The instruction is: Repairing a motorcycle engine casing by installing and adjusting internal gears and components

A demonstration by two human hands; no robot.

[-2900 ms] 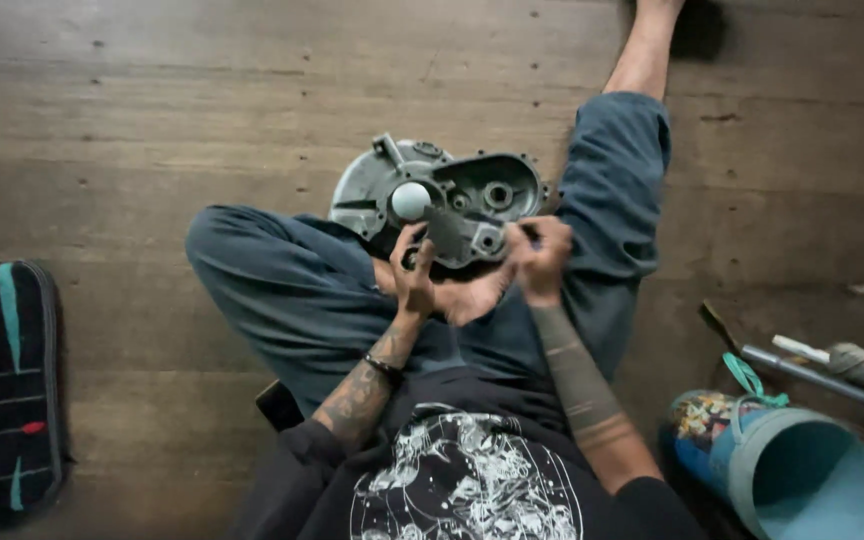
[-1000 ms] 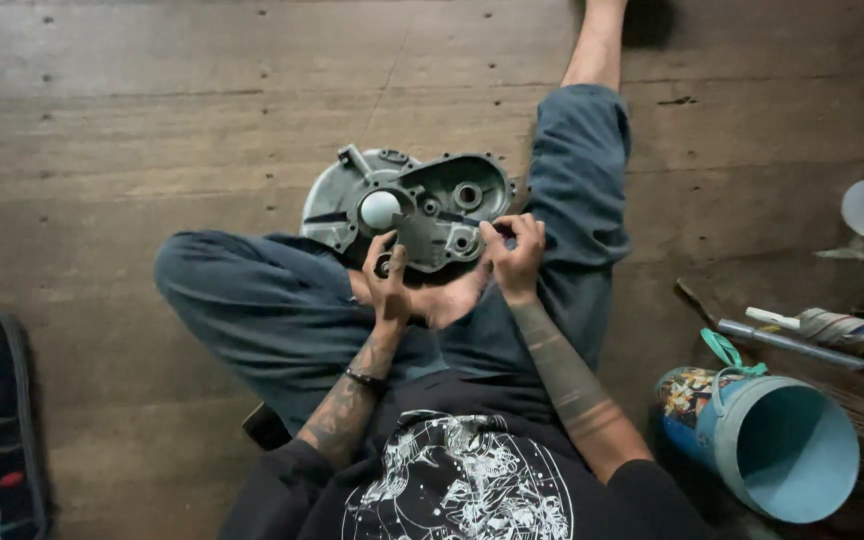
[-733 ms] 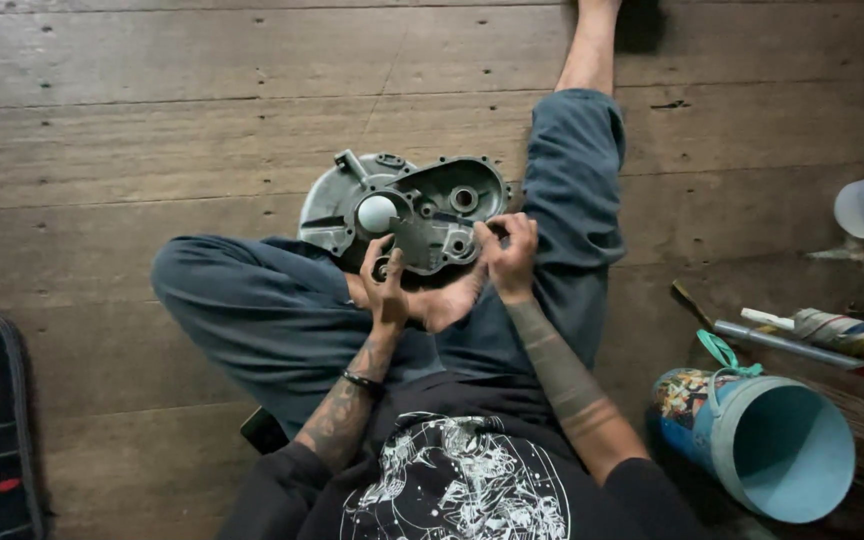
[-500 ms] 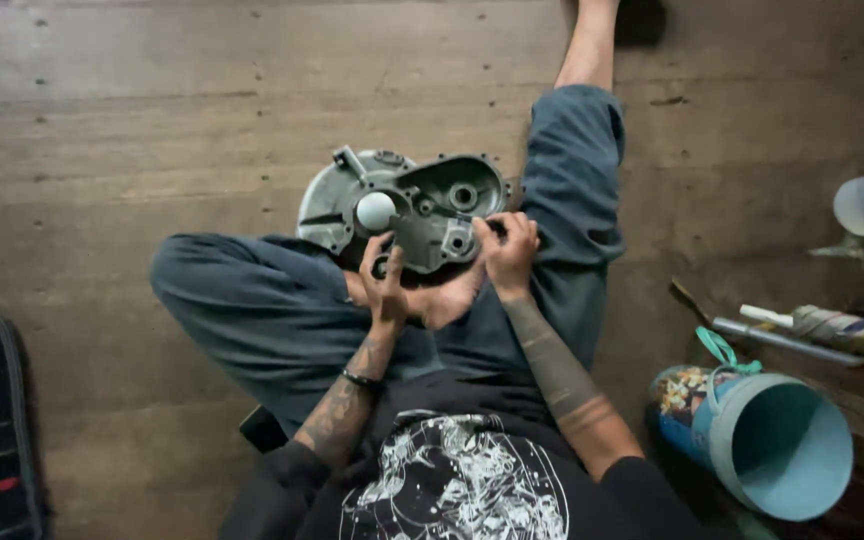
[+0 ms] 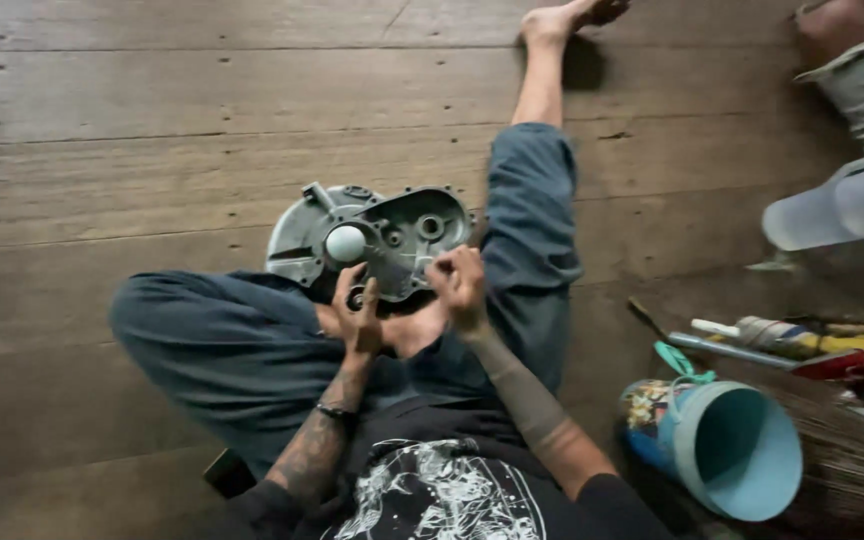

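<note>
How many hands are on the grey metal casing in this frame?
2: the left hand grips the near edge of the metal casing; the right hand pinches at its right near corner. No other hands show.

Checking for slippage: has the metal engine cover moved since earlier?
No. The engine cover keeps its place beside the right knee and blue bucket; only the view shifted.

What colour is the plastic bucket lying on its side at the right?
Light blue plastic bucket, head view.
</note>
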